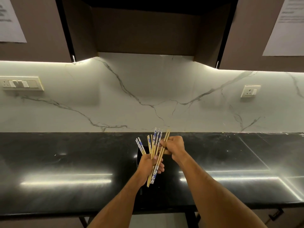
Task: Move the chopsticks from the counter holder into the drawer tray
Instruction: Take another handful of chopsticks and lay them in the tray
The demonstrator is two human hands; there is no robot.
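While both hands work above the bench (65,162), the chopsticks (155,145) are already gathered into a loose bundle and lifted clear of the surface, so the picking-up part of the job looks largely done. The left hand (150,167) has its fingers curled round the lower part of the bundle, gripping a fan of plain wooden sticks and white ones patterned in blue. Just above and to the right of it, the right hand (172,147) pinches a pair of wooden sticks that cross the bundle at a slant, fingers closed on them; it seems to be tidying or adding them to the rest.

Directly beneath the bundle lies a dark rectangular thing (169,165) on the bench, hard to make out against the black top; whether it is the holder cannot be told. No drawer or tray shows, though a gap opens below the bench's front edge, beneath the forearms. By that reckoning the carrying and the placing in the tray are still to come.

Behind the bundle rises a white marble-veined backsplash (148,96), lit from under dark wall cabinets (144,30). A switch panel (21,83) sits far left of the bundle, a socket (250,91) to its upper right, and printed sheets (286,27) hang on the cabinet doors.
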